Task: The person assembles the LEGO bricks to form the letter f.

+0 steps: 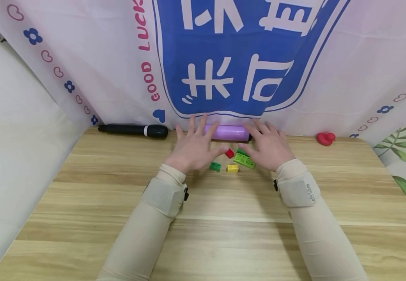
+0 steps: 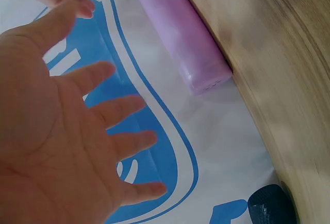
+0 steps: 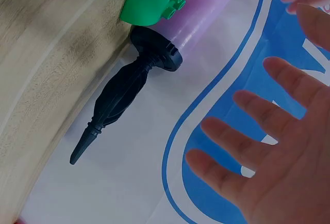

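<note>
Both hands hover above the far side of the wooden table, fingers spread and straight. My left hand [image 1: 196, 150] is nearest the left end of a purple tube with a black tapered nozzle [image 3: 121, 92], which looks like a balloon pump [image 1: 229, 133]. The right hand [image 1: 269, 145] is above the pump's nozzle end, and hides it in the head view. Between the hands lie toy building bricks: a red one [image 1: 229, 153], a dark green one [image 1: 215, 167], a yellow one [image 1: 232, 168] and a light green one [image 1: 245, 160] beside another green brick [image 3: 154, 5]. Neither hand grips anything.
A long black object with a white ring [image 1: 132, 130] lies along the table's back edge at left. At the back right sits a small red rounded object [image 1: 325, 138]. A white printed cloth [image 1: 118, 78] hangs directly behind the wooden table [image 1: 224, 242].
</note>
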Available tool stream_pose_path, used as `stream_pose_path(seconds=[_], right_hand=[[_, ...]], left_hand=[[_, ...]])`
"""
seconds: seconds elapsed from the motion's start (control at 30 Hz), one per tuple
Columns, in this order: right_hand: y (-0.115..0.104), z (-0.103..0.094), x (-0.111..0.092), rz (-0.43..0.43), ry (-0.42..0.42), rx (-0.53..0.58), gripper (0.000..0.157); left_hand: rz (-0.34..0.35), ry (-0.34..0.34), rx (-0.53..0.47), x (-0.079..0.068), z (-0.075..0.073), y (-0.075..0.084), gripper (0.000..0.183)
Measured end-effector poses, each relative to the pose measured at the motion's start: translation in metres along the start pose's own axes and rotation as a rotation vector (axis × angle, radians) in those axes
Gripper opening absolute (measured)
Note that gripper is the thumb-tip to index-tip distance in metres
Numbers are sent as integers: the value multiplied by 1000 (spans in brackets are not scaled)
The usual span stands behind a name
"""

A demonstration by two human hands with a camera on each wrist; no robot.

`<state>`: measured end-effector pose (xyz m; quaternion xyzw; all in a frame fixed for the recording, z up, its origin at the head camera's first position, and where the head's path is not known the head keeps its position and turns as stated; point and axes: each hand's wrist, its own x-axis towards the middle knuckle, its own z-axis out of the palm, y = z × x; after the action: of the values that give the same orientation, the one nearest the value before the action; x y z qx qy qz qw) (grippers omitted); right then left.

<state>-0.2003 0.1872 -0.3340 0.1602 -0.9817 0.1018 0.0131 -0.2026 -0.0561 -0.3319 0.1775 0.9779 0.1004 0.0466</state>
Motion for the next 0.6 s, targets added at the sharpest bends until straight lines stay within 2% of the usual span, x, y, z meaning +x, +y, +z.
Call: stream_pose_path(seconds=[0.2,0.33,0.47,0.6], right_hand=[[-2,0,1,-29,-26,12,64],[-4,0,1,-18,-63,33,58],[-4,1,1,-19,-101,60,51],[-6,5,2,-59,-144,103,45]], left_hand=[[22,-60,16,0,-1,2,70],[57,-96,-33,1,-1,3,59],[106,-169,-87,2,1,3,45],[143,-225,-106,2,4,4,36]])
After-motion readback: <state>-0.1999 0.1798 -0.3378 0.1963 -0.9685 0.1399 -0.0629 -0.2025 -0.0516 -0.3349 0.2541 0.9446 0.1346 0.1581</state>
